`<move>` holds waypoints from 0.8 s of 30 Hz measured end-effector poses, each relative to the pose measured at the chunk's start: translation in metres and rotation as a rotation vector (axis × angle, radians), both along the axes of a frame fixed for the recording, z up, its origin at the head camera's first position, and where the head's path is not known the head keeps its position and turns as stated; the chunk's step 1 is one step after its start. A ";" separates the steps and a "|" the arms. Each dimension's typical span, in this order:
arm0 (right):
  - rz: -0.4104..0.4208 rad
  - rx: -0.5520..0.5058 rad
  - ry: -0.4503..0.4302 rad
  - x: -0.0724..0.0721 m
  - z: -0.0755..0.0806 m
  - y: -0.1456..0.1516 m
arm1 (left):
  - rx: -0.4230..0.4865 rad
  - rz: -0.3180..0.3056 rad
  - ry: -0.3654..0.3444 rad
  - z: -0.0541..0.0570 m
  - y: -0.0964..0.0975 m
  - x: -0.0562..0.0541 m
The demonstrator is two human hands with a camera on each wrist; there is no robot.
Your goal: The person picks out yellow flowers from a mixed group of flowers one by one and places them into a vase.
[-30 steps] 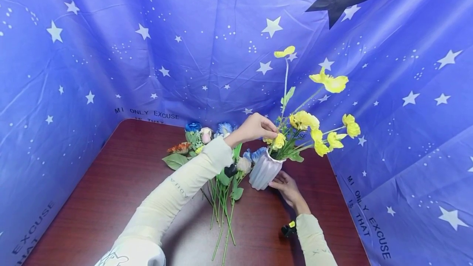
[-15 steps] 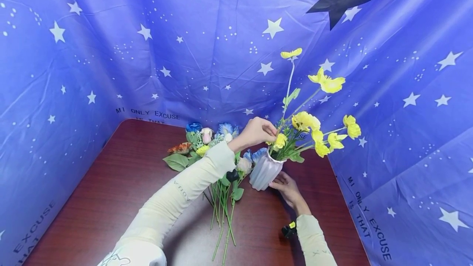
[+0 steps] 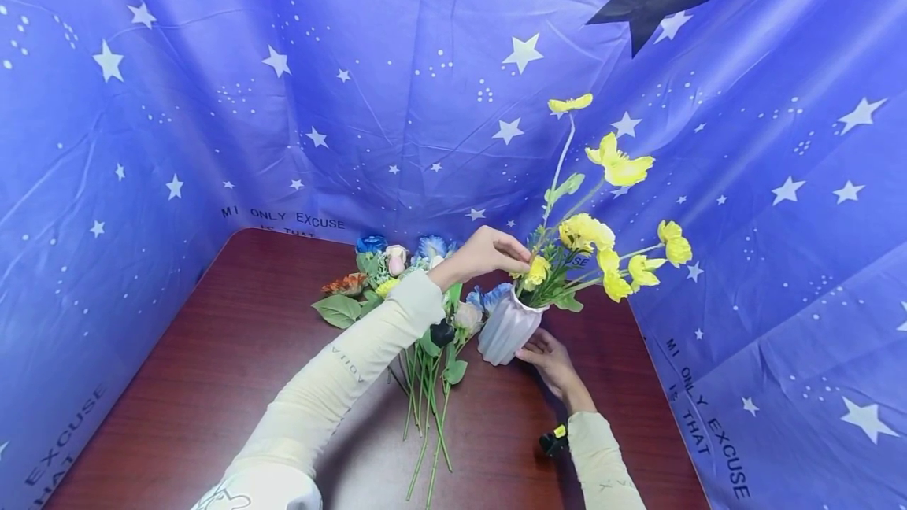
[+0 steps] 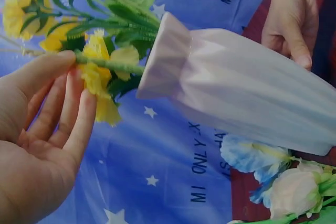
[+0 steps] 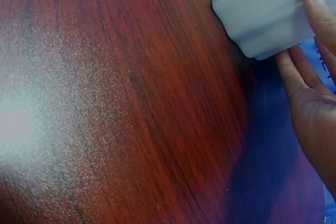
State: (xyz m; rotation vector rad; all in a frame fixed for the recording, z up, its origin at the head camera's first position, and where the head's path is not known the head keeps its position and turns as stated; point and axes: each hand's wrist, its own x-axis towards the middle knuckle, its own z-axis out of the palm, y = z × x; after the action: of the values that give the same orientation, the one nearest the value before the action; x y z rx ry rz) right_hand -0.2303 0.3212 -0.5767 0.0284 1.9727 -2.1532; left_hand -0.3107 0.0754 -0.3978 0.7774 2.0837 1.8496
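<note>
My left hand [image 3: 489,252] pinches a green flower stem [image 4: 110,64] just above the mouth of a pale pleated vase [image 3: 509,329]. Several yellow flowers [image 3: 585,233] fan out of the vase, and the tallest yellow bloom [image 3: 570,104] rises over the rest. Low on the vase, my right hand [image 3: 554,364] holds its right side. In the right wrist view the thumb of that right hand [image 5: 315,93] lies along the vase wall [image 5: 268,14], with fingers on the other side near the base. The stem ends inside the vase are hidden.
Left of the vase lies a bunch of loose flowers: a blue bloom [image 3: 372,244], an orange one [image 3: 346,284] and a pale rose [image 3: 468,317], their stems [image 3: 428,400] pointing toward me. A small black object [image 3: 553,442] sits by the right forearm. Starry blue cloth [image 3: 397,101] surrounds the brown table [image 3: 234,337].
The tallest yellow bloom has swung to the right and slightly down. A large yellow bloom beside it has shifted left. My left hand has barely moved; the right hand and vase stay put.
</note>
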 end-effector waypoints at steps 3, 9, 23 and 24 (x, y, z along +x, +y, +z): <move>0.002 0.006 0.001 -0.001 0.000 0.000 | 0.019 -0.019 -0.028 -0.004 -0.002 -0.003; 0.005 0.022 -0.008 0.000 0.000 0.001 | 0.060 -0.028 -0.070 -0.004 -0.004 -0.004; 0.001 0.018 0.019 -0.001 -0.004 0.002 | 0.129 -0.006 -0.106 0.006 -0.012 -0.003; 0.005 0.020 0.020 -0.002 -0.005 0.002 | 0.130 -0.005 -0.103 0.007 -0.012 -0.003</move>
State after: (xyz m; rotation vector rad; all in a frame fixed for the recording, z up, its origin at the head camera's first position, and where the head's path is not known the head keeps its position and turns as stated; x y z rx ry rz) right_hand -0.2322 0.3236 -0.5819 0.0047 2.0030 -2.1389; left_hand -0.3134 0.0629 -0.3910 0.6993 1.9138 1.9941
